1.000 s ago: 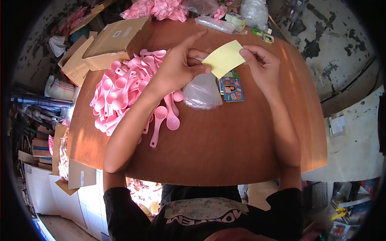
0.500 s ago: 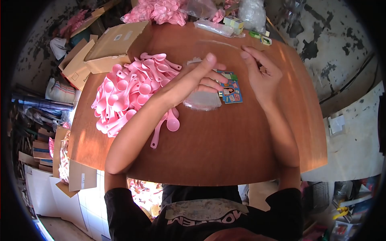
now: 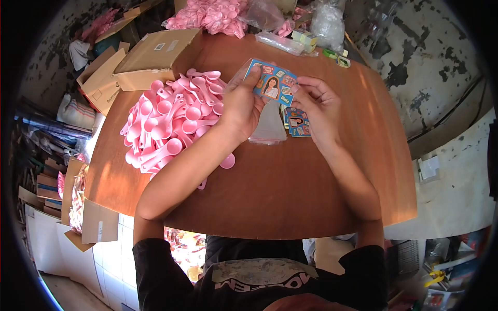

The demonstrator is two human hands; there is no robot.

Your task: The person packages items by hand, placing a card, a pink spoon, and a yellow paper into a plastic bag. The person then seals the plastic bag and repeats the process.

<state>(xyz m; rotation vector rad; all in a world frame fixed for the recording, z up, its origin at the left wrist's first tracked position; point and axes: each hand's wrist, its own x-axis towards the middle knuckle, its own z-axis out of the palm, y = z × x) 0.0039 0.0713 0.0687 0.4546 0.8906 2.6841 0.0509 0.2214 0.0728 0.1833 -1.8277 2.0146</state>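
Observation:
Above the table, a blue printed card (image 3: 272, 88) with a picture of a woman on it is held between both hands. My left hand (image 3: 241, 107) grips its left side, with clear plastic film, apparently a small bag, around that end. My right hand (image 3: 320, 110) pinches the card's right edge between thumb and fingers. Below the hands lie a stack of clear plastic bags (image 3: 270, 128) and more blue cards (image 3: 299, 126), both partly covered by the hands. Beside my left forearm spreads a heap of pink measuring spoons (image 3: 166, 119).
A closed cardboard box (image 3: 150, 57) stands at the table's back left. Along the far edge are a mound of pink pieces (image 3: 207, 15), clear plastic packets (image 3: 280, 43) and green tape (image 3: 336, 57). An open carton (image 3: 99, 220) is on the floor at left.
Both hands, which were apart and held no visible card, have come together around a blue card. Clear film now shows at my left hand. The view has shifted slightly.

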